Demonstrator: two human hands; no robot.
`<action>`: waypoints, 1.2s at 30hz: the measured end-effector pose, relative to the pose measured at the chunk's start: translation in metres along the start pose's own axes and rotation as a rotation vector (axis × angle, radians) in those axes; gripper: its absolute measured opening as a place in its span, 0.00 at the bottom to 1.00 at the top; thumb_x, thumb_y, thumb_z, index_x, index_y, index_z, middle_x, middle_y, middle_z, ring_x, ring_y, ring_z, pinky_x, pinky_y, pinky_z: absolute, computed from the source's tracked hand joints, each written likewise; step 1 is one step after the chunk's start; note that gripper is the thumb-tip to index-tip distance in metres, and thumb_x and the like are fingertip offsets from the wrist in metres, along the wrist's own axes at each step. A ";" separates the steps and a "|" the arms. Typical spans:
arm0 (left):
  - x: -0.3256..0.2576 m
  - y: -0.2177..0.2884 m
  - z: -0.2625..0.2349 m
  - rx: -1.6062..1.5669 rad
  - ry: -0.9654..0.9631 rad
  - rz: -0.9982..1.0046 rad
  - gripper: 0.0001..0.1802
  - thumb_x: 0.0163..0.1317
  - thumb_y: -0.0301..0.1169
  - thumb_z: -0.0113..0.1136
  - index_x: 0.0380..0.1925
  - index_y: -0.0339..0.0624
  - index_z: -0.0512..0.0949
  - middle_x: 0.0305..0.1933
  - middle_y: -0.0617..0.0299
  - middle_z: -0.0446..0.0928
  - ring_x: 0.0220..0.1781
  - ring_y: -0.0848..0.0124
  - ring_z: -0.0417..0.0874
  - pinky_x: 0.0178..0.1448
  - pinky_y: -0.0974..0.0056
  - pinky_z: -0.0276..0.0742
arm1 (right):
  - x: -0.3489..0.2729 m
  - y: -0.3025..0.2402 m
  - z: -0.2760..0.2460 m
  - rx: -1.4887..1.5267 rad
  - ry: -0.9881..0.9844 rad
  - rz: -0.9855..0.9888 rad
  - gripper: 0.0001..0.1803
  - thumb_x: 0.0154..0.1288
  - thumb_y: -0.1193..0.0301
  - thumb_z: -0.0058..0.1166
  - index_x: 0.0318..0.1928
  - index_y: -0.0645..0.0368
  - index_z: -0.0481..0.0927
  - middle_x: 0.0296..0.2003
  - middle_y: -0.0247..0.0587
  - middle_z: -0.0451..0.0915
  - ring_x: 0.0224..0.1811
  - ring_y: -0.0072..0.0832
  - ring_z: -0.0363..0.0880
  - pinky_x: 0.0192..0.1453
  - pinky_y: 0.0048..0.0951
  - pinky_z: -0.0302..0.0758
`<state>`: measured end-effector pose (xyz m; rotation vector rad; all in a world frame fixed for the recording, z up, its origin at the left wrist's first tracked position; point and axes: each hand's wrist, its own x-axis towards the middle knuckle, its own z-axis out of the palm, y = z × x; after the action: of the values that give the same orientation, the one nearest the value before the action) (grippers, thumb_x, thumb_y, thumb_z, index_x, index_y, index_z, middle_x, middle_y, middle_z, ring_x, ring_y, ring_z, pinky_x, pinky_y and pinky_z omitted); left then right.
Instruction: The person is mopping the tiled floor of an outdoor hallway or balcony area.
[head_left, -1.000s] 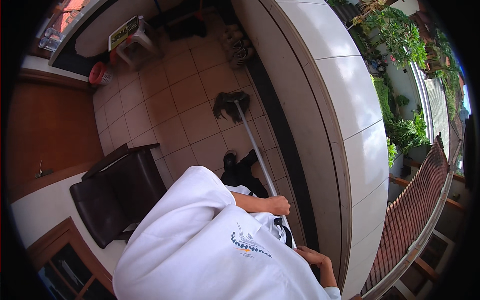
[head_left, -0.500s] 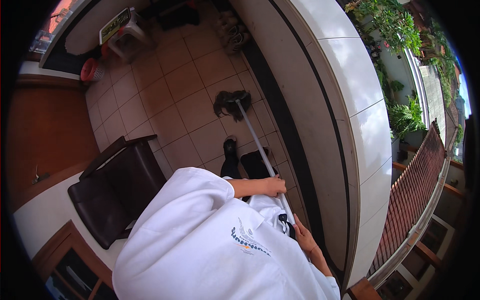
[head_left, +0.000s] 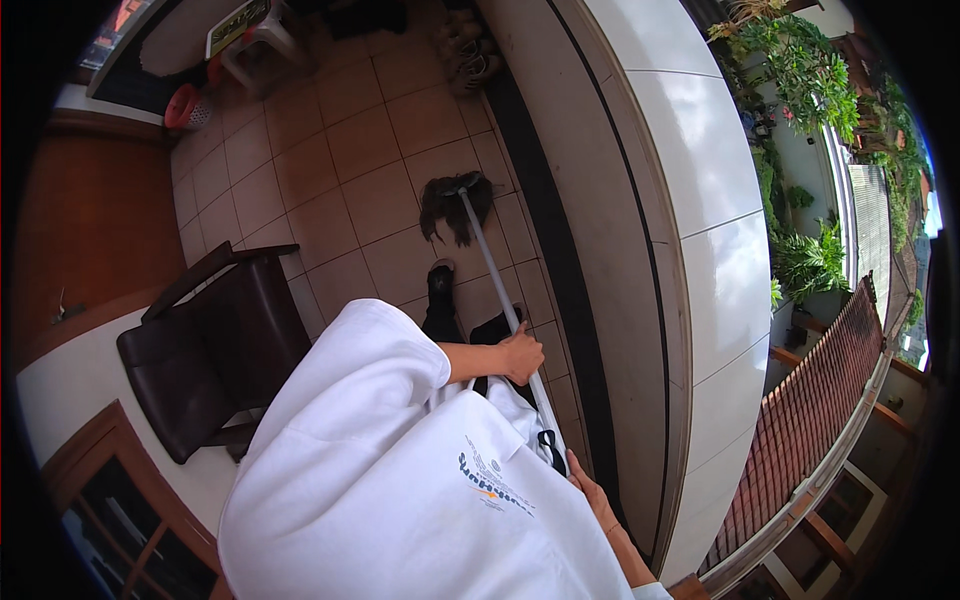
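A mop with a dark, stringy head rests on the tiled floor ahead of me, its strands spread toward my feet. Its pale grey pole slants back to my body. My left hand is wrapped round the middle of the pole, over my dark-trousered legs. Lower and to the right, my right hand holds the pole near its upper end, close to my white shirt; some of its fingers are hidden. A black strap hangs beside the pole between the two hands.
On the left stands a dark brown armchair against the wall by wooden doors. A low tiled wall runs along my right. Farther off are a white plastic stool, a red basket and several shoes.
The view has shifted slightly. The mop head has turned a little and its strands trail more toward my feet. Both hands stay on the pole.
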<state>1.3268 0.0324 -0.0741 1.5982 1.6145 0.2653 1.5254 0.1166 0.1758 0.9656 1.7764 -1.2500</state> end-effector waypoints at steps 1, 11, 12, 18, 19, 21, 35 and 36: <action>0.004 -0.006 -0.001 -0.007 0.007 -0.062 0.18 0.37 0.38 0.61 0.27 0.36 0.81 0.33 0.46 0.77 0.47 0.51 0.76 0.59 0.28 0.52 | 0.008 -0.002 -0.008 -0.023 -0.008 -0.002 0.24 0.69 0.65 0.36 0.65 0.47 0.58 0.48 0.55 0.75 0.50 0.34 0.75 0.54 0.27 0.67; 0.063 -0.086 0.010 0.076 0.059 -0.578 0.35 0.30 0.41 0.69 0.47 0.52 0.76 0.60 0.52 0.65 0.69 0.53 0.51 0.65 0.33 0.42 | 0.121 0.011 -0.031 -0.075 -0.037 -0.132 0.24 0.71 0.62 0.30 0.66 0.36 0.55 0.26 0.38 0.72 0.18 0.20 0.66 0.22 0.22 0.68; 0.066 -0.091 0.011 0.127 0.009 -0.598 0.33 0.30 0.42 0.69 0.45 0.52 0.77 0.58 0.53 0.67 0.70 0.53 0.51 0.67 0.34 0.38 | 0.120 0.001 -0.035 0.023 -0.086 -0.046 0.24 0.71 0.62 0.30 0.66 0.34 0.54 0.20 0.34 0.68 0.14 0.17 0.61 0.15 0.21 0.63; 0.078 -0.029 0.017 0.250 0.059 -0.338 0.30 0.37 0.49 0.60 0.43 0.48 0.79 0.53 0.50 0.72 0.70 0.49 0.48 0.65 0.30 0.24 | 0.073 0.036 -0.058 -0.065 -0.064 0.013 0.24 0.71 0.62 0.33 0.66 0.38 0.55 0.28 0.34 0.73 0.20 0.16 0.62 0.27 0.19 0.68; 0.083 -0.009 0.021 0.202 0.017 -0.309 0.30 0.37 0.49 0.60 0.44 0.48 0.79 0.54 0.50 0.71 0.70 0.49 0.47 0.64 0.28 0.24 | 0.060 0.050 -0.063 -0.107 -0.064 -0.011 0.24 0.70 0.62 0.33 0.66 0.42 0.55 0.33 0.38 0.75 0.28 0.22 0.70 0.37 0.23 0.70; 0.087 0.039 0.015 0.116 -0.051 -0.166 0.31 0.36 0.47 0.61 0.45 0.48 0.79 0.56 0.49 0.69 0.71 0.49 0.46 0.61 0.24 0.24 | 0.018 0.095 -0.069 -0.034 -0.058 0.000 0.25 0.70 0.63 0.33 0.66 0.50 0.55 0.46 0.44 0.74 0.46 0.29 0.73 0.53 0.25 0.67; 0.068 0.002 0.003 -0.082 -0.015 0.083 0.13 0.39 0.34 0.56 0.25 0.40 0.81 0.32 0.51 0.79 0.43 0.55 0.79 0.49 0.57 0.72 | 0.024 0.055 -0.039 0.421 -0.051 0.055 0.23 0.71 0.71 0.35 0.64 0.59 0.56 0.62 0.38 0.62 0.61 0.21 0.60 0.63 0.20 0.57; 0.066 -0.016 -0.005 -0.015 -0.032 0.070 0.13 0.39 0.34 0.56 0.25 0.41 0.81 0.32 0.51 0.79 0.43 0.57 0.79 0.49 0.56 0.72 | 0.039 0.058 -0.031 0.570 -0.065 0.081 0.23 0.71 0.70 0.35 0.64 0.59 0.56 0.62 0.40 0.62 0.62 0.22 0.60 0.63 0.21 0.57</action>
<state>1.3217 0.0910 -0.1081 1.6419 1.5311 0.2868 1.5547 0.1666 0.1259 1.2728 1.3326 -1.7568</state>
